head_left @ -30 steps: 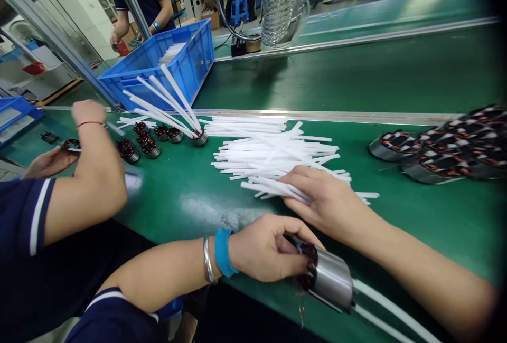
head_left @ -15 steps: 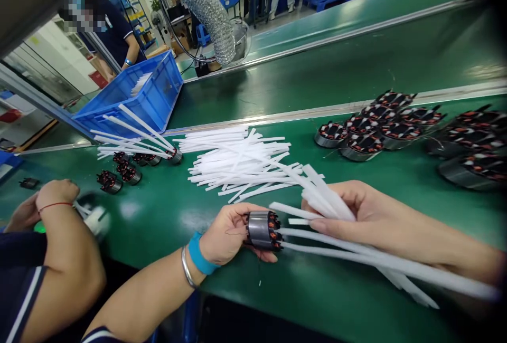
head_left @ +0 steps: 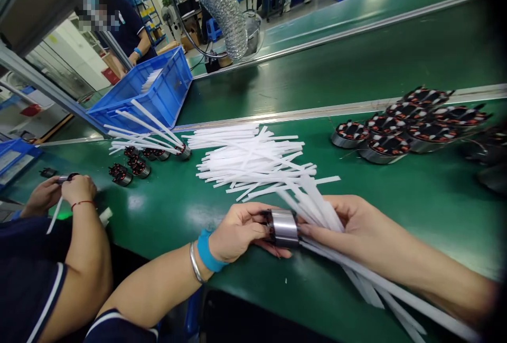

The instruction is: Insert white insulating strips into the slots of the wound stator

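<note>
My left hand (head_left: 241,229), wearing a blue wristband and a silver bangle, is closed round a motor stator (head_left: 285,227), a short silver cylinder with dark windings at its ends. The stator lies on its side, held just above the table. In my right hand (head_left: 356,227) is a bunch of white strips (head_left: 322,208), gripped between thumb and fingers. My right thumb is at the stator's right end, where white strips stick out and trail to the lower right. A loose pile of white strips (head_left: 253,158) lies beyond both hands.
Several stators (head_left: 386,145) stand at the right, and smaller ones (head_left: 138,166) at the left, one with strips in it. A blue crate (head_left: 158,95) sits behind them. A co-worker's hands (head_left: 79,190) handle another stator at far left. A foil duct (head_left: 222,10) hangs above.
The stator has turned so its right end faces away from view. My right hand has come in closer to it. The whole view has shifted a little.
</note>
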Action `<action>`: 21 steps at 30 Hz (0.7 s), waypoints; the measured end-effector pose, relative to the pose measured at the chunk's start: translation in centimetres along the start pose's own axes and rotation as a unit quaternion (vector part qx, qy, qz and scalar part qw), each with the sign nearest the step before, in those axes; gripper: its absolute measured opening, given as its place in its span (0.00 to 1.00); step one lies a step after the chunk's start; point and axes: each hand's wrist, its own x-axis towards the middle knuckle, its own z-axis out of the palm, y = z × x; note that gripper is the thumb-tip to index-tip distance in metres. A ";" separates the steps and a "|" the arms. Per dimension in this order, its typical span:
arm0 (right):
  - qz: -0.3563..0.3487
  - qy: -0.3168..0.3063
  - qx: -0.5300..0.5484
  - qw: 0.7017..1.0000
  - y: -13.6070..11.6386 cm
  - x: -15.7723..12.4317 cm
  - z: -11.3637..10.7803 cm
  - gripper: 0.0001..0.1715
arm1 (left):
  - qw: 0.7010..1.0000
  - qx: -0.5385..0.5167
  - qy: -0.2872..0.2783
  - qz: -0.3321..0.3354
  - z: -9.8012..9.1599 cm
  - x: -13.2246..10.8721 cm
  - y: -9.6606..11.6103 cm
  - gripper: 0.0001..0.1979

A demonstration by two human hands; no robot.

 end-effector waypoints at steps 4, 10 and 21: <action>0.042 0.064 0.001 0.997 0.3 0.2 0.5 0.15 | 0.999 0.034 -0.003 0.012 0.2 0.0 -0.1 0.34; 0.116 0.106 0.032 0.987 0.7 0.7 1.6 0.14 | 0.998 0.045 0.025 0.032 -0.1 0.5 -1.2 0.33; 0.149 0.141 -0.067 0.976 2.5 1.1 1.7 0.17 | 0.982 0.173 0.055 0.051 -0.4 0.2 -1.0 0.07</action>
